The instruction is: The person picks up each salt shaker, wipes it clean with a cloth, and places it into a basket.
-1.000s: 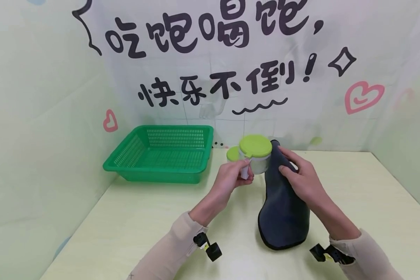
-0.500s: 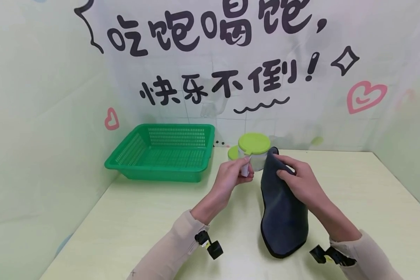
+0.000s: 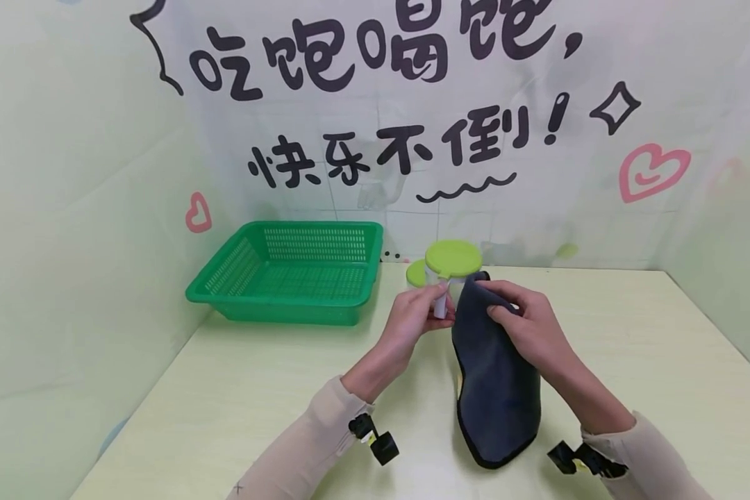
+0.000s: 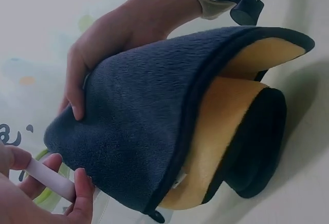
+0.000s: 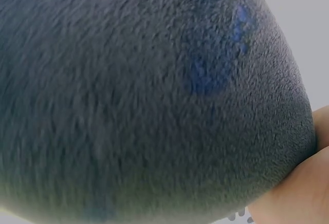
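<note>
My left hand (image 3: 406, 323) grips the white handle (image 4: 51, 179) of a clear jar with a bright green lid (image 3: 453, 258). The right hand (image 3: 534, 323) pinches the upper part of a dark blue-grey cleaning cloth (image 3: 498, 396) between thumb and fingers. This cloth hangs down in folds and overlaps the jar's right side in the head view. Its yellow underside (image 4: 218, 126) and black edging show in the left wrist view. In the right wrist view, the plush cloth (image 5: 128, 106) fills most of the picture, with part of a finger (image 5: 295, 193) at its edge.
A second, lower jar with a green lid (image 3: 416, 273) stands behind the held one, to its left. At the back left is a green plastic basket (image 3: 356, 314) on the pale wooden table (image 3: 256, 389). Printed white sheeting (image 3: 537, 201) covers the back wall.
The right hand has shifted a little left with the cloth, whose top edge has dropped from beside the lid to over the jar's right side. My left hand stays nearly in place.
</note>
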Available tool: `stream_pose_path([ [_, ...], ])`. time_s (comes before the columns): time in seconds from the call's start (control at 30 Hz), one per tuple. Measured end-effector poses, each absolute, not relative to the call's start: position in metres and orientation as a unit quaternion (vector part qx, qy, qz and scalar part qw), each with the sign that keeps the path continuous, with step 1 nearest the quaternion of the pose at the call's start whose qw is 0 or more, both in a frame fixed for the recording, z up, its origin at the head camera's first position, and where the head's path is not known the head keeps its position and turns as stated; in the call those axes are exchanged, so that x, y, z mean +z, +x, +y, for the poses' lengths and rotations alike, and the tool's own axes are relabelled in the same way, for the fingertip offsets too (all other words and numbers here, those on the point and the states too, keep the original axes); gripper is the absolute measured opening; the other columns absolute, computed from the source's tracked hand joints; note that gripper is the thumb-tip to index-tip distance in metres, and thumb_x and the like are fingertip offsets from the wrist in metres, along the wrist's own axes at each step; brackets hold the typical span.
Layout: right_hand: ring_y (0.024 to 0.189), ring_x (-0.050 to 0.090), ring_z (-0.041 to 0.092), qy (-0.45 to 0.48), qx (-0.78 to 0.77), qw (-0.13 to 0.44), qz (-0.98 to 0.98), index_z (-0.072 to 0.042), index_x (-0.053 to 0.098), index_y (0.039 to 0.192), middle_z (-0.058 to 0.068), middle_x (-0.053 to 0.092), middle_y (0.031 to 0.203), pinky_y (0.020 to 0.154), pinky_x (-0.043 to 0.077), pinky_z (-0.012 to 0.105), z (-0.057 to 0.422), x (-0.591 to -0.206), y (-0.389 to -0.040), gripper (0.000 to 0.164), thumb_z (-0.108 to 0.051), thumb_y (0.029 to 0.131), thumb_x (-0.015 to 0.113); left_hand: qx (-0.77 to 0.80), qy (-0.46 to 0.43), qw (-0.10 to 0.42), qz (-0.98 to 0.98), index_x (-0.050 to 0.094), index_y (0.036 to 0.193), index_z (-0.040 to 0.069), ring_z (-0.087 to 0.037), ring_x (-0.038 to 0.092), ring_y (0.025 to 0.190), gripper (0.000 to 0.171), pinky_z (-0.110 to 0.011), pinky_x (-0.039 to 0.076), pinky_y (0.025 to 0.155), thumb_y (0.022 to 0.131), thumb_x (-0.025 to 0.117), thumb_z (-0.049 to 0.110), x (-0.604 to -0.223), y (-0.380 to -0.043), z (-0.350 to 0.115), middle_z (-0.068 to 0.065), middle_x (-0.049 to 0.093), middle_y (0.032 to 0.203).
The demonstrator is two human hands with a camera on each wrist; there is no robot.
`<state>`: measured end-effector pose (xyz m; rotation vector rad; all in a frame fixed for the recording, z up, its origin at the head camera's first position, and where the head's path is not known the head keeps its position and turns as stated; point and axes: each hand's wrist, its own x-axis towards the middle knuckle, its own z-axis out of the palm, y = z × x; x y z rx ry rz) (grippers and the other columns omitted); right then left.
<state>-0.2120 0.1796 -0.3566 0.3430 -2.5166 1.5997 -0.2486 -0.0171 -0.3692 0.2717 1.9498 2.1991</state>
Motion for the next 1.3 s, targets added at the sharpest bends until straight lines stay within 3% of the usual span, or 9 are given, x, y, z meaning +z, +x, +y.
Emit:
stream_pose_path([
  [0.27,0.128,0.061,0.034,0.122,0.516,0.024,-0.848,-0.002,0.064,0.137,0.019,0.063,0.142,0.093,0.049,0.022,0.175,-0.359,-0.215,0.041,0.001,0.098,0.052,0.735,0.088,0.089,0.667,0.069,0.093,0.0,-0.013,0.067,0.08,0.038,-0.028,0.062,0.083,0.106,0.056,0.034,-0.371,-0.249,-0.017,-0.003,0.063,0.087],
  [0.57,0.125,0.063,0.034,0.117,0.524,0.06,-0.842,-0.004,0.067,0.134,0.02,0.065,0.138,0.089,0.05,0.017,0.175,-0.358,-0.214,0.037,0.0,0.1,0.054,0.733,0.094,0.088,0.668,0.069,0.093,0.0,-0.013,0.067,0.08,0.038,-0.029,0.062,0.083,0.105,0.057,0.034,-0.372,-0.248,-0.016,-0.003,0.063,0.088],
  [0.8,0.12,0.066,0.032,0.122,0.52,0.028,-0.845,-0.003,0.068,0.131,0.019,0.066,0.137,0.089,0.051,0.021,0.178,-0.365,-0.218,0.038,0.002,0.097,0.052,0.729,0.09,0.086,0.673,0.07,0.091,0.002,-0.012,0.068,0.079,0.038,-0.028,0.062,0.083,0.105,0.057,0.035,-0.37,-0.248,-0.016,-0.002,0.064,0.088],
  [1.0,0.124,0.064,0.033,0.124,0.512,0.025,-0.849,-0.004,0.067,0.133,0.019,0.065,0.139,0.094,0.05,0.023,0.182,-0.363,-0.221,0.039,0.001,0.098,0.052,0.735,0.086,0.077,0.669,0.069,0.094,-0.001,-0.011,0.066,0.078,0.04,-0.027,0.061,0.082,0.104,0.057,0.036,-0.366,-0.25,-0.019,-0.002,0.064,0.088],
  [1.13,0.131,0.06,0.034,0.116,0.509,0.031,-0.852,-0.005,0.066,0.135,0.019,0.063,0.142,0.094,0.048,0.019,0.187,-0.359,-0.22,0.04,0.0,0.098,0.052,0.737,0.084,0.07,0.667,0.068,0.092,-0.001,-0.011,0.066,0.077,0.039,-0.026,0.061,0.08,0.104,0.058,0.035,-0.362,-0.25,-0.023,-0.003,0.064,0.088],
  [1.3,0.125,0.06,0.018,0.111,0.509,0.049,-0.852,-0.006,0.067,0.135,0.017,0.064,0.141,0.091,0.046,0.012,0.194,-0.353,-0.219,0.04,0.0,0.098,0.054,0.745,0.085,0.057,0.659,0.067,0.092,-0.002,-0.01,0.065,0.075,0.037,-0.024,0.061,0.078,0.104,0.057,0.032,-0.358,-0.251,-0.028,-0.002,0.064,0.085],
])
